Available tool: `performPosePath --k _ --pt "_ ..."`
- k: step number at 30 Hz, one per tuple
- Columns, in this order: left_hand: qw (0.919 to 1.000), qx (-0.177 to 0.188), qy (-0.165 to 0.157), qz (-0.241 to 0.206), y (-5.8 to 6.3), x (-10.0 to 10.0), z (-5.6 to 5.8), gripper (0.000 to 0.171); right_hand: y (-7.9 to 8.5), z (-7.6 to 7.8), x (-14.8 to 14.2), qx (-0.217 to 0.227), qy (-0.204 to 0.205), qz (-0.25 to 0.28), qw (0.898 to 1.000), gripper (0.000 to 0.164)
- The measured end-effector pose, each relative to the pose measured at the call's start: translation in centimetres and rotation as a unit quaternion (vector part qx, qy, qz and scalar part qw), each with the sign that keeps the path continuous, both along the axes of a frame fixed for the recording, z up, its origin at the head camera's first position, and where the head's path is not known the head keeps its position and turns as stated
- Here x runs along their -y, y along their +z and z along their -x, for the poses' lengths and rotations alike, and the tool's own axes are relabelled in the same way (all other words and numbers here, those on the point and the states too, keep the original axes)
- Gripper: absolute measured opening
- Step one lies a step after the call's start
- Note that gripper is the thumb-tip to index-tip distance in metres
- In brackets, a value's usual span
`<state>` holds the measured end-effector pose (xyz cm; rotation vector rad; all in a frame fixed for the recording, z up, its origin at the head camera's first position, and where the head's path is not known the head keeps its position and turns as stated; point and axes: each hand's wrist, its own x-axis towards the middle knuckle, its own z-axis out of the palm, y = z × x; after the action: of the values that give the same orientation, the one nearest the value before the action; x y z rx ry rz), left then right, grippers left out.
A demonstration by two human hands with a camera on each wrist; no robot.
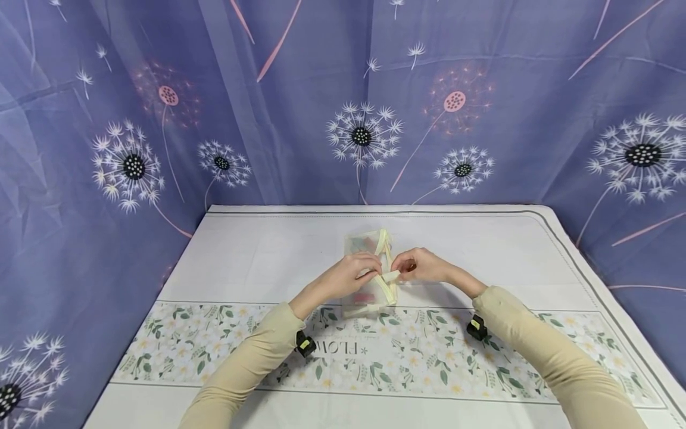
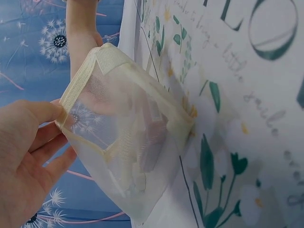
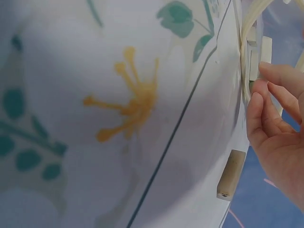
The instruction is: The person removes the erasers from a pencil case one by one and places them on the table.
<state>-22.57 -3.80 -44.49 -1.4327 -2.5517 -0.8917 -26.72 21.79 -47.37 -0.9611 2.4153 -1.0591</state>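
A translucent mesh bag [image 1: 356, 280] with cream edging lies on the table, its open side towards the right. My left hand [image 1: 356, 274] pinches the cream edge of the opening between thumb and fingers, also plain in the left wrist view, where the hand [image 2: 33, 152] is at the left. At the opening, my right hand [image 1: 426, 265] pinches a pale rectangular block [image 3: 266, 50] by its end. Inside the bag, a reddish block [image 1: 364, 297] and a greenish piece [image 1: 358, 243] show blurred through the mesh.
A wooden block [image 3: 231, 175] lies on the table beneath my right hand. A floral printed band with lettering crosses the white table cover [image 1: 268, 250]. Behind and at the sides hangs a purple dandelion-patterned cloth [image 1: 300, 119].
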Motion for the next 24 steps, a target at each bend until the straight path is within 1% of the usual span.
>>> performPosePath --k 6,11,17,24 --pt "1.0000 -0.006 0.001 -0.002 0.2 0.1 -0.1 0.013 0.4 -0.1 -0.2 -0.010 0.000 0.003 1.000 0.017" --pt "0.9999 -0.012 0.000 -0.002 0.2 0.1 -0.1 0.013 0.6 -0.1 -0.4 -0.008 0.000 0.001 1.000 0.017" --pt "0.9999 -0.014 0.000 0.001 0.2 0.1 -0.3 0.012 0.3 -0.1 -0.7 -0.002 -0.004 0.002 1.000 0.016" --pt "0.9999 -0.015 0.000 0.003 0.3 0.1 -0.3 0.014 0.2 -0.1 -1.1 -0.013 -0.009 0.006 1.000 0.016"
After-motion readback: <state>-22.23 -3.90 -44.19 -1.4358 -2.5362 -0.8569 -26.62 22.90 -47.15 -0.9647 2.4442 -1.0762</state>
